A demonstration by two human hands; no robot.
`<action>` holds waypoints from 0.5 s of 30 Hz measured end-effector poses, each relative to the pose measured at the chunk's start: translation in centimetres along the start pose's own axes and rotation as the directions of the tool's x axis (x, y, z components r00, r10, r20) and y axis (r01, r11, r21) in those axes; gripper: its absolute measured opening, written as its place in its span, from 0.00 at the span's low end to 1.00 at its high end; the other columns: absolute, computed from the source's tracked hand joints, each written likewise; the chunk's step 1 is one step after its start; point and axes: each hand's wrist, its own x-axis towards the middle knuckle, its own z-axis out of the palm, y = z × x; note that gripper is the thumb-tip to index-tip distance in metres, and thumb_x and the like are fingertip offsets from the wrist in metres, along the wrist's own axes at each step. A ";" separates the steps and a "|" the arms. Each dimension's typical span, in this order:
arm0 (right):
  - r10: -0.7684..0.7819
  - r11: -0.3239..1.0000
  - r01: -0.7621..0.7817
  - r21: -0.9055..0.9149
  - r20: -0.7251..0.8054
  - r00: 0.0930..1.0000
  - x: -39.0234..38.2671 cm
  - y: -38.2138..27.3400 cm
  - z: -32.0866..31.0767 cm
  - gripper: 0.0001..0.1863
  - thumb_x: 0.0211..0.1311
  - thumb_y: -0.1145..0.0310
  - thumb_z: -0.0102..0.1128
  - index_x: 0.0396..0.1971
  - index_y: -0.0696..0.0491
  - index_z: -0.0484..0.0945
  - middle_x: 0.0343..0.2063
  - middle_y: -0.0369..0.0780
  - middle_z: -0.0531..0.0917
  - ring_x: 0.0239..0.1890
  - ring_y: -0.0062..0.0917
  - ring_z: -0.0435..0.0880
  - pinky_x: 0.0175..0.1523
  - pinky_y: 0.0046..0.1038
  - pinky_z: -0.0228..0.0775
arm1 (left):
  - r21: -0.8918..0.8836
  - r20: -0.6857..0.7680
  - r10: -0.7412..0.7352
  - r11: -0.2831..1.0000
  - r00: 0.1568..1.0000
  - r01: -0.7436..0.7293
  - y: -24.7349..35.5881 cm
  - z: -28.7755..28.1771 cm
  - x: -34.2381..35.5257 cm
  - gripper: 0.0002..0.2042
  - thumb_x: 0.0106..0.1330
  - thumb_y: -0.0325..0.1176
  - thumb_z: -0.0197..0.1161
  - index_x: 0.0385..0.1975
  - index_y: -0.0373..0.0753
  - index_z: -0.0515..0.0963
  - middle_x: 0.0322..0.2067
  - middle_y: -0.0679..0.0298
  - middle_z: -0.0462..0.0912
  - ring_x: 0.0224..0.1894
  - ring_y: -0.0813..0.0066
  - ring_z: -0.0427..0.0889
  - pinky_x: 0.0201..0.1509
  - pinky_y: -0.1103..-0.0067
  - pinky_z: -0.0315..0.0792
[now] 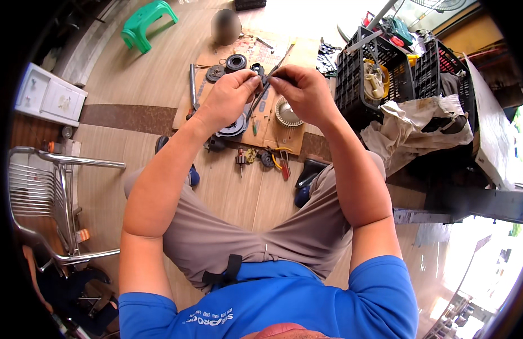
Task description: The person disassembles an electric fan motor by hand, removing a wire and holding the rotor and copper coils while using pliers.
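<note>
Both my hands are raised close together over a cardboard sheet (213, 56) on the floor. My left hand (230, 96) is closed, thumb against fingertips. Opposite it, my right hand (304, 93) is also closed in a pinch. Whatever the fingertips hold is too small to make out. Just beyond them lies a small dark part (257, 68). Below the hands, a pale ribbed fan wheel (288, 113) rests near my right wrist, and a round grey housing (233, 129) is partly hidden by my left hand. A black ring-shaped part (235, 62) sits beyond the left hand.
Nearer my feet lie a motor armature (240, 160), yellow-handled pliers (278, 162) and a red-handled tool (285, 171). A metal bar (193, 85) edges the cardboard. Black crates (349, 79) with a draped cloth (408, 127) stand right; a metal chair (64, 192) and green stool (143, 28) left.
</note>
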 end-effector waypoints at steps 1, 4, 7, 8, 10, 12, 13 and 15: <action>-0.011 0.999 0.012 0.049 -0.019 1.000 0.0 0.0 0.1 0.08 0.65 0.71 0.59 0.35 0.61 0.80 0.21 0.31 0.78 0.25 0.11 0.72 0.31 0.17 0.66 | -0.167 0.025 -0.076 0.983 0.997 0.079 0.2 0.0 0.0 0.11 0.75 0.35 0.48 0.34 0.37 0.74 0.18 0.74 0.65 0.20 0.88 0.61 0.22 0.87 0.58; 0.040 0.982 -0.037 0.186 -0.013 0.999 0.1 -0.1 0.6 0.08 0.65 0.71 0.58 0.34 0.61 0.80 0.20 0.31 0.77 0.22 0.10 0.70 0.27 0.16 0.64 | -0.393 0.092 -0.149 0.903 0.985 0.173 0.4 -0.3 0.1 0.10 0.75 0.36 0.48 0.35 0.39 0.74 0.17 0.75 0.64 0.18 0.88 0.59 0.20 0.87 0.57; 0.106 0.954 -0.100 0.282 -0.006 0.994 0.3 -0.7 0.8 0.09 0.65 0.69 0.59 0.33 0.60 0.80 0.19 0.31 0.77 0.20 0.10 0.71 0.24 0.16 0.63 | -0.476 0.119 -0.146 0.860 0.982 0.186 0.2 -0.7 0.0 0.10 0.75 0.36 0.48 0.36 0.39 0.74 0.17 0.75 0.64 0.17 0.88 0.58 0.20 0.88 0.56; 0.151 0.935 -0.147 0.323 0.011 0.988 0.3 -0.8 0.7 0.09 0.64 0.68 0.59 0.33 0.59 0.81 0.20 0.31 0.78 0.22 0.11 0.72 0.25 0.17 0.64 | -0.493 0.114 -0.136 0.852 0.984 0.175 0.4 -0.7 0.0 0.10 0.74 0.36 0.49 0.36 0.39 0.74 0.17 0.75 0.64 0.17 0.88 0.58 0.20 0.88 0.56; 0.193 0.928 -0.186 0.322 0.011 0.981 0.1 -0.8 0.6 0.09 0.64 0.67 0.60 0.33 0.58 0.81 0.20 0.31 0.78 0.20 0.10 0.71 0.22 0.16 0.62 | -0.500 0.127 -0.122 0.849 0.984 0.170 0.5 -0.8 0.0 0.11 0.74 0.37 0.50 0.33 0.39 0.75 0.19 0.75 0.68 0.19 0.89 0.60 0.22 0.89 0.56; 0.180 0.923 -0.174 0.344 0.014 0.984 0.1 -0.7 0.6 0.10 0.64 0.66 0.60 0.33 0.58 0.81 0.20 0.31 0.78 0.19 0.11 0.71 0.21 0.16 0.62 | -0.452 0.108 -0.088 0.883 0.990 0.128 0.6 -0.9 0.1 0.10 0.74 0.37 0.51 0.33 0.39 0.75 0.19 0.75 0.68 0.19 0.89 0.61 0.22 0.89 0.56; 0.187 0.916 -0.183 0.357 0.025 0.982 0.2 -0.5 0.7 0.10 0.65 0.67 0.59 0.34 0.59 0.80 0.20 0.32 0.78 0.19 0.11 0.72 0.22 0.16 0.63 | -0.447 0.078 -0.086 0.887 0.993 0.112 0.8 -0.7 0.1 0.11 0.74 0.36 0.50 0.33 0.38 0.75 0.19 0.75 0.68 0.19 0.89 0.62 0.22 0.89 0.57; 0.194 0.890 -0.196 0.411 0.048 0.980 0.1 -0.6 1.3 0.10 0.66 0.67 0.58 0.34 0.60 0.80 0.20 0.32 0.78 0.19 0.11 0.73 0.22 0.17 0.64 | -0.441 0.003 -0.096 0.893 0.995 0.087 0.4 -0.3 0.1 0.11 0.74 0.36 0.50 0.33 0.38 0.75 0.20 0.75 0.69 0.20 0.89 0.62 0.22 0.89 0.58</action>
